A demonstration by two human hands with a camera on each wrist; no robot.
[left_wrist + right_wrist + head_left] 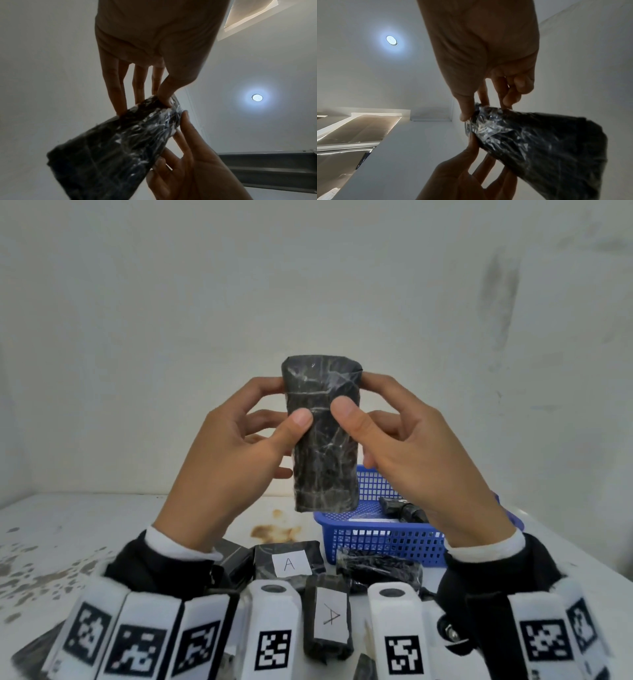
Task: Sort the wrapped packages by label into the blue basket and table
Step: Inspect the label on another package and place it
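Observation:
A black wrapped package [323, 436] stands upright in the air between both hands, above the table [102, 525]. My left hand [288, 402] pinches its left side with thumb in front and fingers behind. My right hand [355, 393] pinches the right side the same way. No label shows on the side facing me. In the left wrist view the left hand [142, 104] holds the package [111, 148] by its upper end. The right wrist view shows the right hand [485, 110] pinching the package [539, 148]. The blue basket [387, 537] sits at the right with one black package [406, 508] in it.
Near the table's front edge lie two black packages labelled A [289, 563] [330, 618] and a black one with no label showing [380, 568]. Brown stains [274, 530] mark the table's middle. A white wall rises behind the table.

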